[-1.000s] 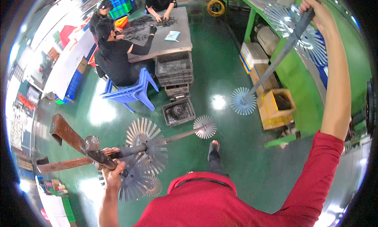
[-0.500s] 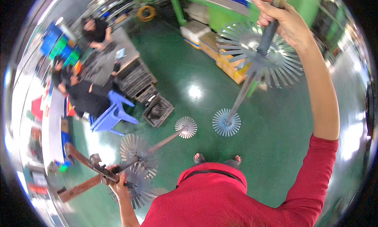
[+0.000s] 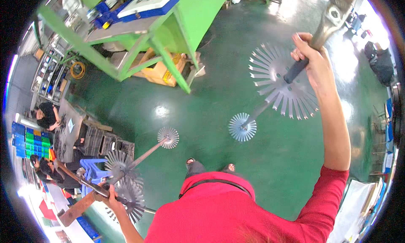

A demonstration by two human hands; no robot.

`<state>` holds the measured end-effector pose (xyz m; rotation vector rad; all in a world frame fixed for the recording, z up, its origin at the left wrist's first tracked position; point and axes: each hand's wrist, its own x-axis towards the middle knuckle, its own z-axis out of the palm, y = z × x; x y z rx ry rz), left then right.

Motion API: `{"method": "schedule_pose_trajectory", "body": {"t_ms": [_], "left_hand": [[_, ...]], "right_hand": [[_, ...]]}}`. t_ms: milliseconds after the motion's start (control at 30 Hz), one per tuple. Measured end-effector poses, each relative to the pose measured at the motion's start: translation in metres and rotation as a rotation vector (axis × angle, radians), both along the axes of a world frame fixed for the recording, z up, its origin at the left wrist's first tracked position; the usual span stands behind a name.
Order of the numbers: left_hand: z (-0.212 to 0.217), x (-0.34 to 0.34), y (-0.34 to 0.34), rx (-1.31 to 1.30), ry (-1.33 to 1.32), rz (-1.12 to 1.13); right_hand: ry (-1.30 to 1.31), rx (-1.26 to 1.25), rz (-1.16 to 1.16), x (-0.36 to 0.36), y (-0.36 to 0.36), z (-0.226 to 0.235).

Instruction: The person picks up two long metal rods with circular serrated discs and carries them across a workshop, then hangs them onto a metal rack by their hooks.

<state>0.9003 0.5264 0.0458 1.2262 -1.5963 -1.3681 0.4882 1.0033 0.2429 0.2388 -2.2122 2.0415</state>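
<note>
My right hand (image 3: 315, 59), raised at the right, is closed around a metal pole (image 3: 321, 35). A large slotted metal disc (image 3: 276, 76) with finger-like blades sits on the pole below my hand, and a smaller slotted disc (image 3: 242, 127) is at its lower end. At the lower left, my left hand (image 3: 114, 200) grips a second metal pole (image 3: 147, 153). Its top carries rusty flat bars (image 3: 78, 208). Slotted discs (image 3: 130, 197) are clustered near that hand, and a small disc (image 3: 168, 137) is at the far end. Both poles slant toward the floor.
A green steel workbench (image 3: 168, 61) stands ahead, with cardboard boxes (image 3: 162, 70) beneath it. At the left, people in dark clothes are around a table (image 3: 63, 135), near dark crates (image 3: 105, 142) and a blue plastic stool (image 3: 95, 169). Sheets (image 3: 358, 205) stand at the lower right.
The view has turned to the right: the workbench and the people's table have shifted left in it. Both hands still hold their poles.
</note>
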Motion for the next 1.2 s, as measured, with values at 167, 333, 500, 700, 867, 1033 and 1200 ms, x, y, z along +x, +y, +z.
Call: {"method": "schedule_pose_trajectory", "body": {"t_ms": [167,333,500,700,867,1033,1200], "left_hand": [[0.044,-0.031,0.026,-0.025,0.087,-0.21],[0.022,-0.008,-0.009,0.025,0.151,-0.435],[0.008,-0.001,-0.038,0.076,0.154,-0.671],[-0.011,0.006,-0.069,0.085,0.252,-0.853],[-0.046,0.001,-0.104,0.081,0.311,-0.935],[-0.018,0.003,-0.092,-0.008,0.371,-1.068],[-0.019,-0.008,-0.104,-0.067,0.382,-1.115]], "right_hand": [[0.026,0.071,-0.201,0.077,0.075,0.038],[-0.041,0.123,-0.486,0.236,0.1,0.024],[-0.036,0.142,-0.747,0.405,0.108,0.004],[-0.063,0.17,-0.94,0.573,0.081,-0.04],[-0.068,0.162,-0.976,0.655,0.051,-0.096],[-0.053,0.123,-1.063,0.717,0.022,-0.151],[-0.163,0.16,-1.022,0.723,-0.024,-0.2]]}}
